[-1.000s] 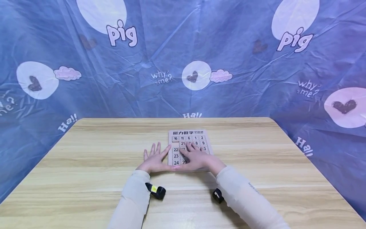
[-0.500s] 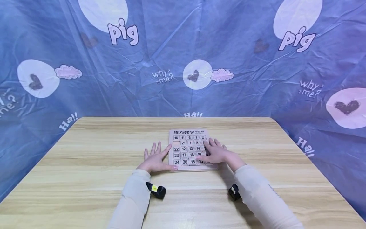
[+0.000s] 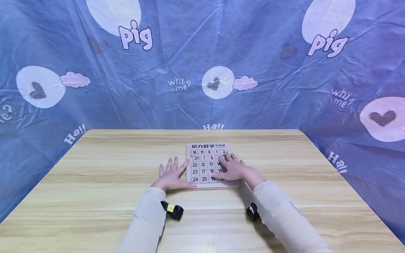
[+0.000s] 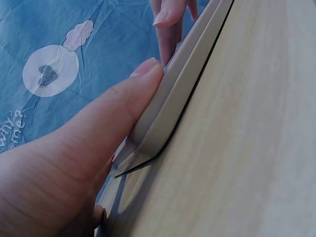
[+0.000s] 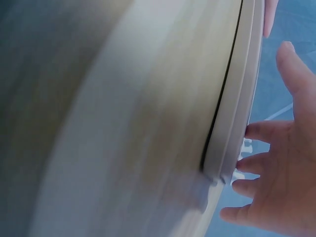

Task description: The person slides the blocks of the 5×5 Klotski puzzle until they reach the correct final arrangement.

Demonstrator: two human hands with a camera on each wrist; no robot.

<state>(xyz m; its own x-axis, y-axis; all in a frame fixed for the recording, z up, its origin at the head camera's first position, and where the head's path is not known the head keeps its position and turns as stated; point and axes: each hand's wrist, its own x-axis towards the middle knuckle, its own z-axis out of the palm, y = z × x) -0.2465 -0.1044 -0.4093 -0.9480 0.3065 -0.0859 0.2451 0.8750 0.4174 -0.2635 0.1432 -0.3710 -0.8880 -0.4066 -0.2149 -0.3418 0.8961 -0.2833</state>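
A numbered sliding puzzle [image 3: 202,185] lies flat on the table, with Chinese characters along its top and rows of number tiles below. My left hand [image 3: 172,178] steadies it at the left, fingers spread; its thumb rests on the near left corner and the index fingertip is at the left edge. In the left wrist view the thumb [image 4: 113,113] lies on the board's rim. Above the right part is my right hand [image 3: 237,171], its index fingertip on the second row, covering a tile there. Its other fingers stretch past the right edge, and it hides several right-hand tiles.
The wood-grain table [image 3: 110,168] extends around the board on all sides. Behind it hangs a blue printed cloth [image 3: 177,49]. A small black camera [image 3: 174,212] sits at the left wrist and another black camera [image 3: 253,212] at the right.
My right hand moved right off the middle of the board, then slightly back left. The second row's tiles 21, 7 and 8 slid left into the gap. The left hand stayed put.
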